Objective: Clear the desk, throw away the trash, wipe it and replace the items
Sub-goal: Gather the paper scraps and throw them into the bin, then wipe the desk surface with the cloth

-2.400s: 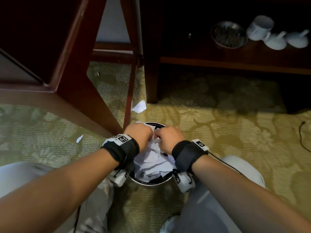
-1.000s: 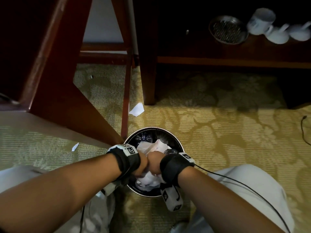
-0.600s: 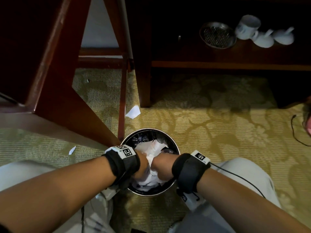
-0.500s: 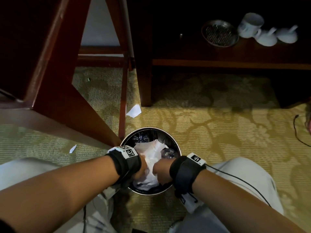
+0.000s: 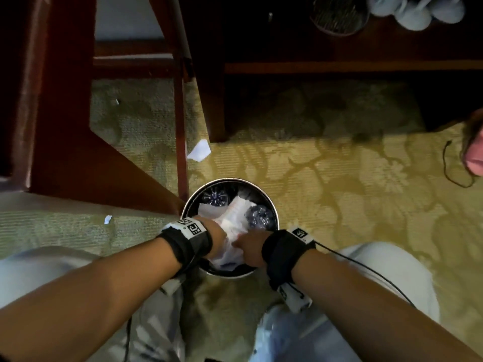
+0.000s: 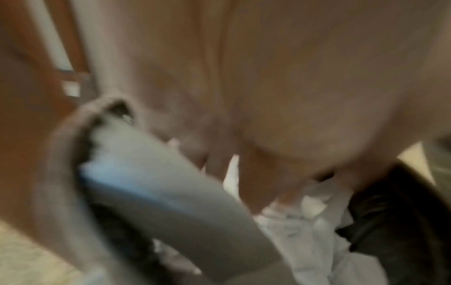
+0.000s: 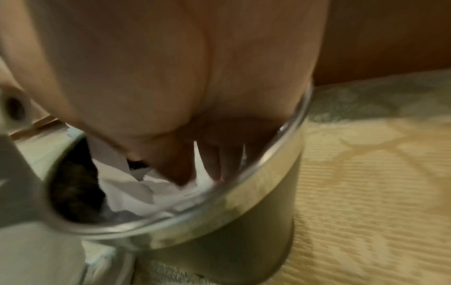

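A round metal trash bin stands on the carpet between my knees. Crumpled white paper fills it, with two clear plastic bottles beside the wad. My left hand and right hand are both inside the near half of the bin, side by side, pressing down on the paper. The left wrist view shows my left hand's fingers pointing straight down onto the paper. In the right wrist view my right hand's fingers go straight down into the paper, just inside the bin's rim.
A white paper scrap lies on the carpet beyond the bin, a smaller scrap to the left. The red-brown desk frame rises at left. A dark cabinet leg and a shelf with a metal dish and white cups stand behind.
The paper heap that stood above the rim has been pushed down into the bin. Both hands have sunk lower and closer to the near rim.
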Tool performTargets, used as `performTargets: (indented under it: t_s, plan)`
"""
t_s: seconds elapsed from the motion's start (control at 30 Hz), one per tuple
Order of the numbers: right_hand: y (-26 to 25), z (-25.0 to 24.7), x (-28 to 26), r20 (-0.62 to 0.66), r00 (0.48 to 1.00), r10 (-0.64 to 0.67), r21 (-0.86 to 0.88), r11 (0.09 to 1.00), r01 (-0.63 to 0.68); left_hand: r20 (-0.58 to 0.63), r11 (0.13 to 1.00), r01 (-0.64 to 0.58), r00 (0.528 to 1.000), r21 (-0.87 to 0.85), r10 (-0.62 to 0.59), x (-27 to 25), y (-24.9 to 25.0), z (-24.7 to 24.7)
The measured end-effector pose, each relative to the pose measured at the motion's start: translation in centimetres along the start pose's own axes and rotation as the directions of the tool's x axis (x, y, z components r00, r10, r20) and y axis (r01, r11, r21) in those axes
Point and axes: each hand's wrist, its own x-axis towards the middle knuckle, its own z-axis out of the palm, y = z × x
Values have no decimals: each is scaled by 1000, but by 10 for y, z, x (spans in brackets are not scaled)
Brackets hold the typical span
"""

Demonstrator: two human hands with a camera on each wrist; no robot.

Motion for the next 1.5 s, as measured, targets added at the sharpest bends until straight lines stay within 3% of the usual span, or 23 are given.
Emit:
performTargets:
  t_s: [0.17,0.3,0.57,0.73,0.87,1.0,1.23,1.4,1.5]
  plan:
    - [-21,-30,-76,-119,988,98,199,977,-73,-328,990,35,941,-139,-79,-76,0,-21]
    - [-48,-73,-159,-236,958,160,279,956,-91,-343,966,57,928,-254,-145,-163,17,-49]
    - [-108,-145,-367,-310,906,288,433,891,-135,-370,890,-10,912,-456,-179,-374,59,-115]
    - [-130,-193,-492,-335,891,306,421,895,-149,-447,885,-1,863,-466,-234,-491,76,-179]
    - [-132,-234,-562,-428,839,336,386,907,-166,-514,879,22,804,-476,-298,-551,78,-227]
    - [-132,-290,-610,-568,766,301,309,941,-141,-612,863,38,690,-503,-387,-599,66,-271]
    - [-145,-374,-639,-715,652,252,243,964,-106,-703,858,55,548,-511,-454,-650,12,-329]
    - [-158,-428,-628,-774,586,241,236,968,-86,-742,881,83,506,-465,-439,-661,-30,-369]
    - [-159,-451,-616,-772,578,263,259,962,-91,-720,888,106,547,-447,-427,-655,-51,-382]
